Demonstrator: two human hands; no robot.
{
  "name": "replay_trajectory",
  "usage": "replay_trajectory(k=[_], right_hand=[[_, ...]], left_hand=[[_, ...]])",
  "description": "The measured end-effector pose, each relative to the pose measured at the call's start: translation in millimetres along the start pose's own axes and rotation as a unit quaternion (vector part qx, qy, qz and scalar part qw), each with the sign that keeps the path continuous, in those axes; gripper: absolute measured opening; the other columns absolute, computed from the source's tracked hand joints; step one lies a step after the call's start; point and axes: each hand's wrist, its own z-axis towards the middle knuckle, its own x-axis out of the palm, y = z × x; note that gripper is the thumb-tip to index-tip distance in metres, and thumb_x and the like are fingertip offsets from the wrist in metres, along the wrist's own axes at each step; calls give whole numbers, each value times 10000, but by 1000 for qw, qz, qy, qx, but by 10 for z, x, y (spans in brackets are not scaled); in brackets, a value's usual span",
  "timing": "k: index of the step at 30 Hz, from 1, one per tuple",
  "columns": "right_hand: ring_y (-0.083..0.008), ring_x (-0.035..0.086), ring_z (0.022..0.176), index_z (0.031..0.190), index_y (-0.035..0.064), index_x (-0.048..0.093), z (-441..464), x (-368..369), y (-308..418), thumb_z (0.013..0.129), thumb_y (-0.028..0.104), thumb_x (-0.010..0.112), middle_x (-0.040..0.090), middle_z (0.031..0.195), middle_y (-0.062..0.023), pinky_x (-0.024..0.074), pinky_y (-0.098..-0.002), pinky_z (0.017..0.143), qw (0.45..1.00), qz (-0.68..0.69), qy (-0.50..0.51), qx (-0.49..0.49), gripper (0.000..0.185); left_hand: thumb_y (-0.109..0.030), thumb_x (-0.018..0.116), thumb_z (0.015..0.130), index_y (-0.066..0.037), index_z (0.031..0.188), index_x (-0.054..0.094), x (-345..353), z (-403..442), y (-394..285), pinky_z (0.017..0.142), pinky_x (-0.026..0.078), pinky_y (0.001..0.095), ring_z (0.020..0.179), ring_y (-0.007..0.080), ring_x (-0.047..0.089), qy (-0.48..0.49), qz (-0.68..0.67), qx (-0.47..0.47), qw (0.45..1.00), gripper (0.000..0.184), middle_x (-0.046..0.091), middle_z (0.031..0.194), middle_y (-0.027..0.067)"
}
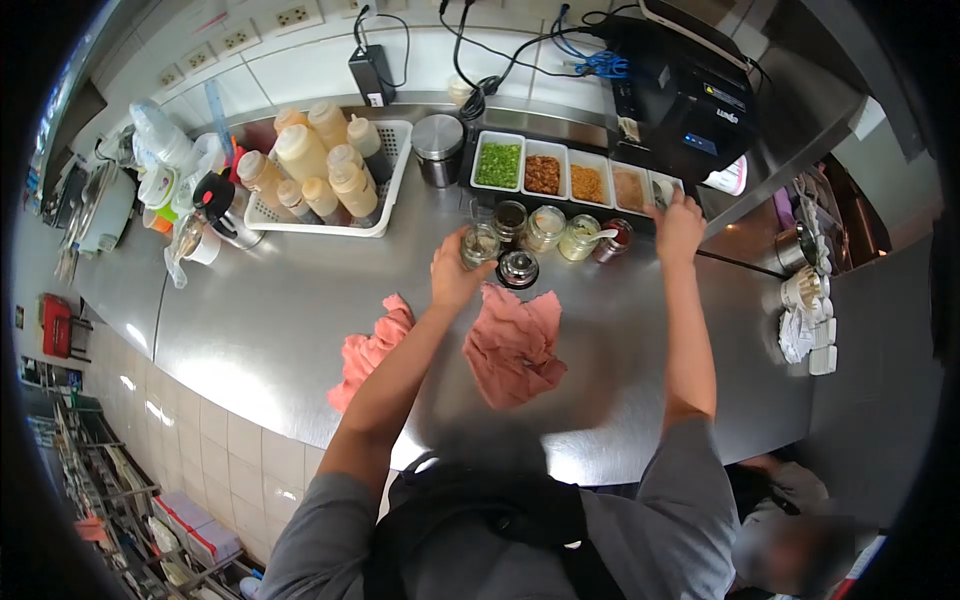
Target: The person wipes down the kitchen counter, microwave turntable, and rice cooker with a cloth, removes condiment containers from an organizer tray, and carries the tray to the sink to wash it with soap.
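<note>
My left hand [458, 270] is wrapped round a small glass jar [481, 247] on the steel counter. Just right of it lies a round metal lid [518, 268]. Other jars stand behind and beside: a dark one [510, 220], a whitish one [545, 228], a pale green one [579, 238] with a white spoon, and a red one [614, 240]. My right hand [680, 228] is at the right end of the black topping tray [558, 206], its fingers over the last compartment; what they touch there is hidden. The tray's white containers hold chopped green onion [499, 164] and brown and orange toppings.
Two pink cloths [516, 345] [372, 352] lie near me. A white basket [385, 225] of squeeze bottles and a steel canister [438, 150] stand at the back left. A black printer [690, 100] is above the tray; a person [790, 490] is at the lower right.
</note>
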Motion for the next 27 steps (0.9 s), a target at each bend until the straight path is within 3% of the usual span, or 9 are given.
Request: replay_trajectory(k=[2, 4, 8, 11, 12, 14, 18, 24, 27], right_hand=[[-318, 647, 933, 1117, 53, 643, -63, -189, 456, 787, 376, 732, 670, 1021, -140, 497, -404, 810, 973, 195, 10, -125, 470], [-284, 642, 734, 1188, 44, 618, -259, -332, 1033, 791, 337, 764, 693, 924, -126, 505, -374, 686, 892, 398, 201, -66, 515], [-191, 541, 641, 1299, 45, 548, -544, -38, 1835, 767, 240, 780, 569, 751, -73, 451, -336, 616, 804, 516, 219, -197, 612], [-240, 570, 695, 1056, 24, 637, -575, -104, 2048, 787, 201, 753, 588, 800, -90, 462, -341, 646, 724, 494, 437, -201, 342], [-240, 570, 695, 1056, 24, 637, -629, -87, 2067, 787, 201, 753, 588, 800, -90, 462, -341, 646, 722, 496, 438, -204, 342], [-284, 609, 726, 950, 14, 637, -827, -60, 2014, 811, 132, 711, 618, 833, -104, 481, -368, 657, 715, 576, 238, -317, 196], [-309, 637, 746, 972, 29, 651, -1182, -534, 1721, 829, 64, 666, 645, 853, -111, 502, -380, 664, 765, 534, 172, -317, 147], [-266, 633, 693, 991, 35, 662, -1536, -702, 1520, 853, 107, 671, 639, 852, -108, 510, -351, 632, 807, 543, 47, -228, 156], [-172, 651, 678, 1022, 8, 676, -1523, -688, 1328, 922, 84, 607, 680, 839, -87, 522, -301, 637, 799, 592, 102, -29, 143]], left_hand=[[-214, 860, 616, -70, 1263, 544, -14, 1, -38, 946, 448, 433, 1091, 344, 557, -8, 5, 6, 1000, 735, 613, 1170, 127], [-217, 861, 610, -72, 1250, 548, 9, -14, 3, 942, 446, 434, 1084, 343, 559, -15, 3, 10, 1000, 727, 614, 1164, 121], [-225, 862, 591, -77, 1203, 559, -81, -138, -31, 917, 445, 436, 1058, 339, 568, -4, 14, 3, 1000, 699, 621, 1128, 112], [-233, 862, 583, -71, 1184, 558, -219, -288, -63, 892, 452, 443, 1042, 339, 574, 28, 40, 32, 998, 693, 621, 1107, 115], [-229, 861, 581, -66, 1186, 555, -268, -327, -68, 897, 456, 434, 1053, 337, 574, 31, 50, 41, 997, 697, 616, 1106, 124], [-230, 860, 584, -56, 1191, 551, -352, -401, -99, 909, 454, 426, 1062, 337, 572, 7, 35, 54, 998, 703, 612, 1113, 127], [-230, 854, 605, -33, 1202, 543, -421, -540, -66, 931, 452, 407, 1081, 338, 569, -54, -4, 49, 997, 702, 606, 1122, 141], [-217, 847, 628, -32, 1197, 550, -381, -596, -159, 925, 460, 406, 1057, 341, 574, -75, 0, 40, 996, 668, 607, 1113, 146], [-206, 851, 626, -33, 1194, 551, -338, -590, -254, 917, 465, 406, 1037, 344, 579, -45, 14, 34, 998, 665, 612, 1094, 146]])
